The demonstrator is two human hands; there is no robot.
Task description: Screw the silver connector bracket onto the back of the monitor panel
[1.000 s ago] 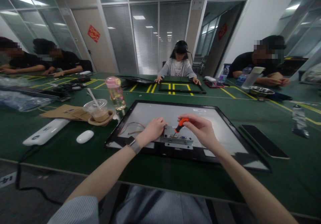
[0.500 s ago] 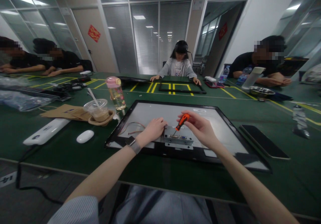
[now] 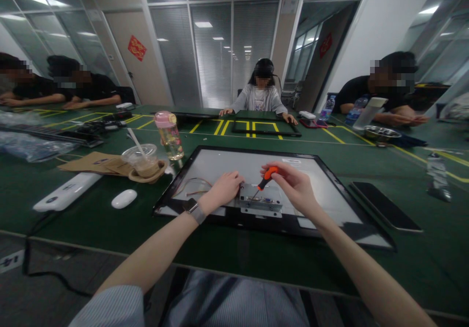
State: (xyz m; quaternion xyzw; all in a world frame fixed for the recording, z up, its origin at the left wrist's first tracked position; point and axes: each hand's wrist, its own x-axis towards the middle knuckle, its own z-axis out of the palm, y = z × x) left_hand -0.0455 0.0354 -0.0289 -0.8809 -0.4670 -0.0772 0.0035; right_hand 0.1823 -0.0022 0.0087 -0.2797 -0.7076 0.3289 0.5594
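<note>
A: The right hand [image 3: 295, 186] had its fingers closed on the orange screwdriver [image 3: 264, 181], tip on the metal plate [image 3: 261, 201] of the flat panel [image 3: 256, 166].

B: The left hand [image 3: 224, 189] pressed beside the plate, fingers curled, holding nothing. Keeping the driver upright would likely have stopped slipping.

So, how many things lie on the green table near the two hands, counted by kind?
Flat black-framed display panel: 1
Orange-handled screwdriver, in the right hand: 1
Drink containers: 2, a pink-lidded clear bottle and a clear plastic cup
White oval mouse: 1
Flat black phone: 1
Total: 6
</note>
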